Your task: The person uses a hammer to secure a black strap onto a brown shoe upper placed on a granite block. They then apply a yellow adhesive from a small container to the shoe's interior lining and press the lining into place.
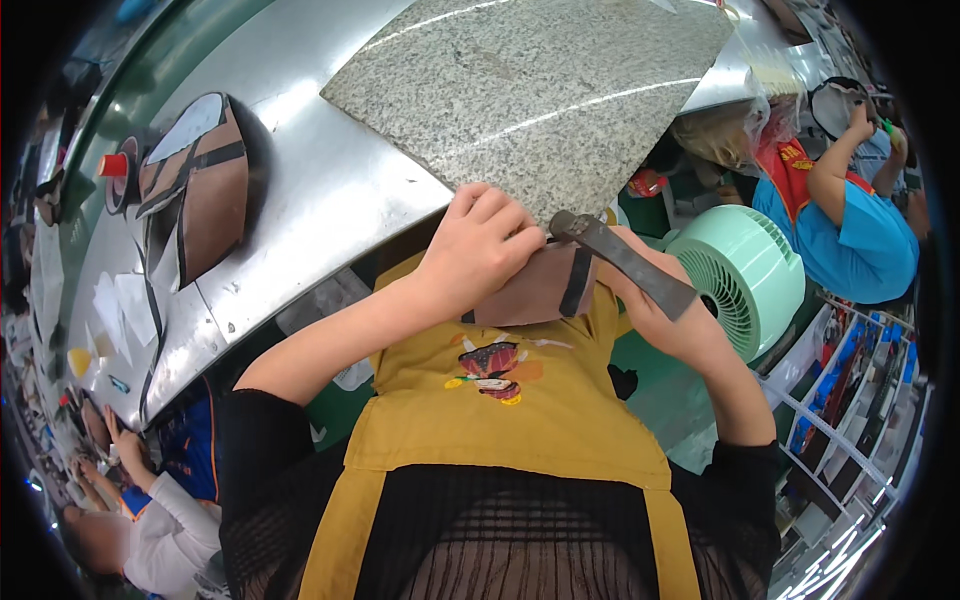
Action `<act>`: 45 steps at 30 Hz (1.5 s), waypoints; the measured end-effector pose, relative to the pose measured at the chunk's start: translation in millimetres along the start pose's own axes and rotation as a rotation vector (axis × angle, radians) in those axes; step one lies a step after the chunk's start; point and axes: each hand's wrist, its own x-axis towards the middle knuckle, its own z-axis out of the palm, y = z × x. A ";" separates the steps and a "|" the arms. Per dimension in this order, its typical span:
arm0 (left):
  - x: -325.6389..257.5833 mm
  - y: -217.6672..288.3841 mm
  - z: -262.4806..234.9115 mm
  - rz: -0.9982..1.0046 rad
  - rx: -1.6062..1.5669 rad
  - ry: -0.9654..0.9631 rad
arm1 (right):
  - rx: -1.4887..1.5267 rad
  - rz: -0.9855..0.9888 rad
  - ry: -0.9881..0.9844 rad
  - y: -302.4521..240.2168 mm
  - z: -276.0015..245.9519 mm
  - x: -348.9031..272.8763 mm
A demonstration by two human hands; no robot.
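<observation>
At the near edge of the granite slab (540, 85), my left hand (482, 245) has its fingers closed on a brown panel (525, 290) with a black strip across it. The panel hangs in front of my mustard apron, and part of it is behind my fingers. My right hand (665, 310) grips a hammer (640, 268) with a dark metal head. That head lies slantwise over the hand, its rounded end beside my left fingertips and the slab. The hammer's handle is hidden, and so are most of the right fingers.
On the metal table (310, 180) at left stand a brown bag piece (215, 210) with black strips and a red-capped container (113, 165). A mint-green fan (745, 275) sits close to my right forearm. Co-workers are at both sides; a wire rack (840, 400) stands at lower right.
</observation>
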 end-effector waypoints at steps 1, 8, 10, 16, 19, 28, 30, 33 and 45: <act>-0.8 -0.4 0.6 0.023 0.024 0.000 | 0.007 -0.039 0.018 -0.5 0.5 0.5; 2.5 3.2 -2.2 -0.063 -0.034 -0.015 | -0.056 -0.100 0.040 9.0 11.2 -0.4; 5.4 3.0 -3.1 -0.113 -0.050 -0.036 | 0.082 0.123 0.010 0.5 4.6 0.1; 24.9 11.6 4.1 -0.110 -0.125 -0.024 | 0.079 0.005 0.157 17.1 -3.3 -13.7; 22.5 11.0 9.0 -0.110 -0.131 0.010 | 0.010 0.028 0.159 18.2 1.9 -12.5; 13.2 5.8 3.6 -0.048 -0.028 -0.036 | 0.065 0.004 0.154 17.7 1.0 -17.6; 10.3 5.5 6.7 0.005 -0.006 -0.026 | 0.031 0.004 0.160 13.8 1.0 -21.5; 11.9 4.8 7.6 0.063 0.034 -0.032 | -0.060 0.048 -0.013 21.8 2.9 -17.2; 19.2 17.7 7.3 -0.106 0.019 -0.164 | -0.583 -0.131 0.464 69.6 -14.1 73.8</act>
